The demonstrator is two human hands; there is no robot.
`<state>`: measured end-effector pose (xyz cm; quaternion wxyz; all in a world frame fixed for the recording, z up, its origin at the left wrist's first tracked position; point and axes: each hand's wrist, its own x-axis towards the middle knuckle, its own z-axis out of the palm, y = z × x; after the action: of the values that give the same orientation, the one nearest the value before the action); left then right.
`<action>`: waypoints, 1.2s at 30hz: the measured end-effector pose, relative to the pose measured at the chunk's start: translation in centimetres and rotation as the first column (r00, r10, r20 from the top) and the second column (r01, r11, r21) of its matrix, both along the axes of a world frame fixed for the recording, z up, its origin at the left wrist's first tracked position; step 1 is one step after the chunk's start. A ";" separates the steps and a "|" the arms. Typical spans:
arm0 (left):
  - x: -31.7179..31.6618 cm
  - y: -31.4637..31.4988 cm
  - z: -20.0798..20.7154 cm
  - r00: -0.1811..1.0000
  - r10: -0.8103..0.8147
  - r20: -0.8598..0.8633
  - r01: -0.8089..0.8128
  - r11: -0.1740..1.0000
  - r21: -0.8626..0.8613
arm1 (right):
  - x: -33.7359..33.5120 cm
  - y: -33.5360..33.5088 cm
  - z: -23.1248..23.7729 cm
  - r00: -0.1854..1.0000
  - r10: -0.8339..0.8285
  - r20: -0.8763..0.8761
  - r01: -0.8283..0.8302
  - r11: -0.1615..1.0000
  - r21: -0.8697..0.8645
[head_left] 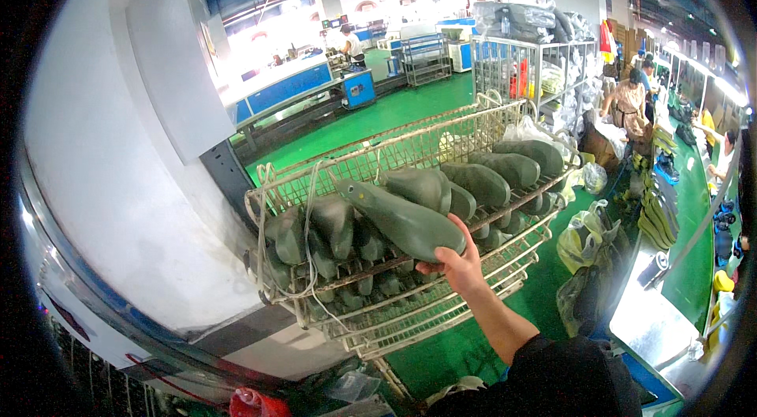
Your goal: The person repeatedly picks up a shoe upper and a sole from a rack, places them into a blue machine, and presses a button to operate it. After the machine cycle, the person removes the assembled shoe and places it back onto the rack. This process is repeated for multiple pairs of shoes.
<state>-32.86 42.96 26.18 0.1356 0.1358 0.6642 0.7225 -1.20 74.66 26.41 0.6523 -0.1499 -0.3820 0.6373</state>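
Note:
My right hand is closed round one end of a dark green shoe last. It holds the last slanting above a wire rack, the far end pointing up and to the left. Below and behind it, more green shoe lasts stand in rows on the rack's upper tiers. A pale cord hangs down over the rack's left part. My left hand is out of the picture.
A white wall rises close on the left. To the right, plastic bags lie on the green floor, beside a long green conveyor with people alongside. A tall metal cage cart stands behind the rack. A red item lies low in front.

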 end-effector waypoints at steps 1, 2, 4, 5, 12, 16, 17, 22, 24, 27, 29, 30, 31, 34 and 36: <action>0.1 0.0 -0.1 1.000 0.004 -0.001 -0.004 1.000 0.001 | 0.0 0.1 0.3 1.000 0.018 0.015 -0.018 1.000 0.007; 0.2 0.0 0.0 1.000 0.004 -0.006 -0.004 1.000 0.001 | 0.0 0.1 0.6 0.999 0.033 0.028 -0.033 0.999 0.010; 0.5 0.4 0.0 1.000 0.002 -0.007 -0.002 1.000 -0.002 | -0.3 0.8 1.8 0.990 0.069 0.120 -0.076 0.995 0.059; 0.8 0.4 -0.1 1.000 -0.001 -0.010 0.001 1.000 -0.004 | -0.4 1.2 2.5 0.970 0.105 0.217 -0.130 0.986 0.102; 3.5 -2.0 -1.7 0.999 0.039 0.001 -0.039 0.999 -0.018 | -4.4 1.5 6.2 0.672 0.037 0.740 -0.068 0.998 0.013; 7.4 -7.3 -4.4 0.981 0.195 0.014 -0.194 0.980 -0.031 | -6.7 -5.3 0.2 0.823 0.032 0.567 -0.146 0.977 0.156; 9.3 -9.1 -5.1 0.964 0.266 0.010 -0.265 0.964 -0.033 | -8.9 -7.5 -2.6 0.875 0.225 0.428 -0.332 0.923 0.194; 16.5 -12.2 -7.5 0.929 0.363 -0.079 -0.369 0.924 -0.099 | -10.4 -23.0 -6.3 0.012 0.993 0.119 -1.000 0.009 0.024; 18.4 -13.8 -6.7 0.901 0.403 -0.162 -0.423 0.899 -0.117 | -10.6 -24.5 -10.2 0.051 0.869 0.493 -0.998 0.030 0.051; 20.3 -17.6 -4.8 0.850 0.403 -0.338 -0.488 0.844 -0.222 | -11.5 -25.1 -13.1 -0.164 0.980 0.115 -0.958 -0.130 -0.256; 20.6 -19.0 -2.7 0.920 0.279 -0.277 -0.382 0.799 -0.464 | -14.1 -25.0 -10.8 -0.176 0.984 -0.031 -0.896 -0.174 -0.409; 20.4 -19.1 -3.3 0.941 0.244 -0.233 -0.337 0.708 -0.621 | -12.7 -25.7 -11.4 -0.158 0.983 0.098 -0.888 -0.098 -0.448; 21.3 -20.2 -4.5 0.940 0.262 -0.220 -0.342 0.698 -0.629 | -13.9 -24.9 -11.9 -0.177 0.964 0.199 -0.864 -0.055 -0.501; 24.8 -21.3 -5.8 0.926 0.312 -0.215 -0.362 0.561 -0.745 | -11.6 -24.5 -16.1 -0.253 0.932 0.260 -0.835 -0.075 -0.545; 26.7 -21.7 -7.9 0.900 0.372 -0.226 -0.412 0.557 -0.721 | -10.7 -24.8 -18.4 -0.264 0.955 0.133 -0.781 -0.131 -0.611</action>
<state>-6.14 21.25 18.26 -0.0003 -0.0669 0.9190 0.3886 -11.85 49.88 8.04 -0.2213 -0.0916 -0.4355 0.8678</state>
